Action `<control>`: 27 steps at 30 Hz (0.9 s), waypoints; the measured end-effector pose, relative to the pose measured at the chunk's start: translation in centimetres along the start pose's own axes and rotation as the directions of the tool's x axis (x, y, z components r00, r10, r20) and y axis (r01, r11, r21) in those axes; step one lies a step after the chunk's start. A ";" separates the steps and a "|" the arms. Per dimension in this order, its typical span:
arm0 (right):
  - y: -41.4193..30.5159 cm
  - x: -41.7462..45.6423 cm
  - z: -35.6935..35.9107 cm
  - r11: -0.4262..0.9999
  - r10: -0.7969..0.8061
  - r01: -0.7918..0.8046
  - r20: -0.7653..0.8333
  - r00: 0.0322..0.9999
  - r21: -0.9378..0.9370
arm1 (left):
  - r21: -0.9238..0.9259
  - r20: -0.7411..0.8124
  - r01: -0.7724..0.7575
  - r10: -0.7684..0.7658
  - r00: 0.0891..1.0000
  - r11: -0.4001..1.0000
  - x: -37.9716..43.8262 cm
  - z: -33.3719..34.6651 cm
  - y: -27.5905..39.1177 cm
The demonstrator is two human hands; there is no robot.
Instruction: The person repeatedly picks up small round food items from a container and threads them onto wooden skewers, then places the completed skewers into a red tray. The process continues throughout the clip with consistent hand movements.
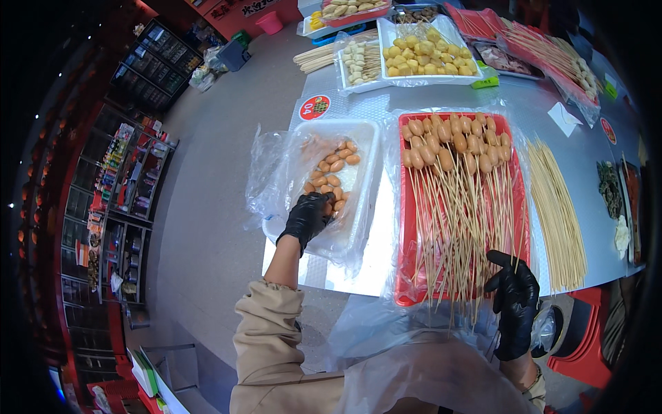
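My left hand (307, 220), in a black glove, reaches into the white tray (376, 155) lined with clear plastic. Its fingers are around a small egg-shaped brown sausage (327, 209), among several loose ones. At the right, a red tray (405, 248) holds many skewered brown sausages (445, 132), their bamboo sticks (450, 227) pointing towards me. Beside its lower right corner is my right hand (513, 305), also black-gloved, with thumb and index finger apart. Thin sticks pass by this hand; whether it holds any cannot be told. Loose bamboo skewers (556, 217) lie right of the red tray.
Beyond are a white tray of yellow skewered balls (478, 77), a tray of pale pieces (354, 62) and red trays of skewers (538, 52). Crumpled clear plastic (266, 176) hangs over the metal table's left edge. A red stool (582, 341) stands at lower right.
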State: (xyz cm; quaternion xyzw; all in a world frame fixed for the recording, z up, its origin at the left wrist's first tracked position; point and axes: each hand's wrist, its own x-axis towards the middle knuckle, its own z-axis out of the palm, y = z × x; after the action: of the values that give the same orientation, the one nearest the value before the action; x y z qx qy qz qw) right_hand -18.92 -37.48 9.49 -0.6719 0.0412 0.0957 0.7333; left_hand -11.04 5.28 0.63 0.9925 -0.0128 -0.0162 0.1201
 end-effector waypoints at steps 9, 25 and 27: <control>-0.4 -0.6 0.9 1.000 0.006 -0.007 -0.020 1.000 -0.012 | 0.116 0.071 0.026 -0.035 0.997 0.993 1.2 -0.2 2.5; 1.3 -0.4 4.0 0.995 0.064 -0.077 0.190 0.980 0.060 | -0.757 0.076 -0.015 -0.110 0.991 -0.653 -0.2 -2.8 20.1; 1.2 -0.5 3.8 0.997 0.006 0.007 0.163 0.987 -0.082 | -0.748 0.099 0.014 -0.090 0.991 -0.664 -0.2 -2.4 20.9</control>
State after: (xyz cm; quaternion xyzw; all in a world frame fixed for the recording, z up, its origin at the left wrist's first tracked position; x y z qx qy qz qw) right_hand -19.88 -33.65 8.72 -0.6913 -0.0232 0.1519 0.7061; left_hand -11.64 -14.47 7.99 0.2985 0.0752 -0.0053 0.9514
